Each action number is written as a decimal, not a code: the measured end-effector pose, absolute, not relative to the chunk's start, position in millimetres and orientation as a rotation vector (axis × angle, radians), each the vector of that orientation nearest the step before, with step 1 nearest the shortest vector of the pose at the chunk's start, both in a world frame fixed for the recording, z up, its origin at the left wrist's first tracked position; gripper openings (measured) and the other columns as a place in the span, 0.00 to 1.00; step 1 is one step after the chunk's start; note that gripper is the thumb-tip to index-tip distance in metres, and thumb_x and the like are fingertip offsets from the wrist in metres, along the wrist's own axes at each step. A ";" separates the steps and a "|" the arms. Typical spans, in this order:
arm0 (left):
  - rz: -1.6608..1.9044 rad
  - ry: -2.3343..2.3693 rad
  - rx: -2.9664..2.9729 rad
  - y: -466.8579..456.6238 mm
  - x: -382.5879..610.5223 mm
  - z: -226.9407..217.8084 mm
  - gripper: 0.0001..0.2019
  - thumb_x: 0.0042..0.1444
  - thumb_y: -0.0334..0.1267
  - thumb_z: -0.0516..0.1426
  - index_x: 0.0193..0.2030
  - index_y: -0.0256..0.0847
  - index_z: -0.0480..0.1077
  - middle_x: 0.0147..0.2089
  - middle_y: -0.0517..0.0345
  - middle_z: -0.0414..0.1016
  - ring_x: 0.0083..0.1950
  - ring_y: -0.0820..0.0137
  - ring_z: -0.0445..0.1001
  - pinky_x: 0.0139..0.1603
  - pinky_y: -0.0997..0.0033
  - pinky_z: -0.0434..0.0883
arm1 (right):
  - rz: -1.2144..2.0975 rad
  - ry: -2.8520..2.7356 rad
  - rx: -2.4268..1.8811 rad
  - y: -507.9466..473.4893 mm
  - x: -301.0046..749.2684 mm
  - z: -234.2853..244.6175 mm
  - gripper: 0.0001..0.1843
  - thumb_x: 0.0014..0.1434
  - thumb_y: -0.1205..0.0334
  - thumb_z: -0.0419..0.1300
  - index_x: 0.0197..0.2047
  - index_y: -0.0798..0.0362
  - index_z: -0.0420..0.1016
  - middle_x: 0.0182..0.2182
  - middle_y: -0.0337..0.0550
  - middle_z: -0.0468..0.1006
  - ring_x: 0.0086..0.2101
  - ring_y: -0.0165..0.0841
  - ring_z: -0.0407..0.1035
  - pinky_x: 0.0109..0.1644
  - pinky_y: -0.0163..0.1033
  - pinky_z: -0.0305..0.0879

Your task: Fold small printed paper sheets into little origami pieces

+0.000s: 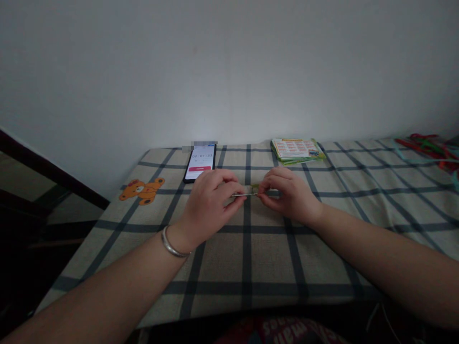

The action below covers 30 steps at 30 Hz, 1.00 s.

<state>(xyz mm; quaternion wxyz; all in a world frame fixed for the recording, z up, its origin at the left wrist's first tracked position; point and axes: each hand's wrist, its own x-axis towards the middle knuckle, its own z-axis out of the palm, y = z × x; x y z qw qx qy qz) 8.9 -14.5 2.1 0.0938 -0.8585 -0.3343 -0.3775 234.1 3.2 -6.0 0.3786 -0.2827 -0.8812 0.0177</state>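
Note:
Between my hands, over the middle of the table, is a thin sheet of paper (248,193), seen almost edge-on, pale with a greenish part. The fingers of my left hand (213,198) pinch its left end, and a silver bangle circles that wrist. At the sheet's right end, my right hand (287,195) closes thumb and fingertips on it. Most of the sheet is hidden by the fingers, so I cannot tell whether it is folded. Just behind my left hand lies a phone (201,157) showing a running timer.
A stack of printed leaflets (297,149) lies near the wall (244,71). Red, green and pale blue strips (426,148) are heaped at the far right. An orange bear figure (141,190) lies at left on the checked tablecloth (222,267). Dark wooden furniture (53,172) stands beyond the left edge.

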 end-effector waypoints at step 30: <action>-0.888 -1.187 -2.517 -8.2 6.2 -5.0 0.07 0.59 0.39 0.58 0.32 0.39 0.70 0.30 0.59 0.75 0.33 0.68 0.72 0.35 0.67 0.65 | 0.356 -2.045 -0.989 5.0 232.7 -8.8 0.02 0.58 0.66 0.61 0.33 0.52 0.74 0.29 0.38 0.75 0.29 0.28 0.68 0.31 0.33 0.64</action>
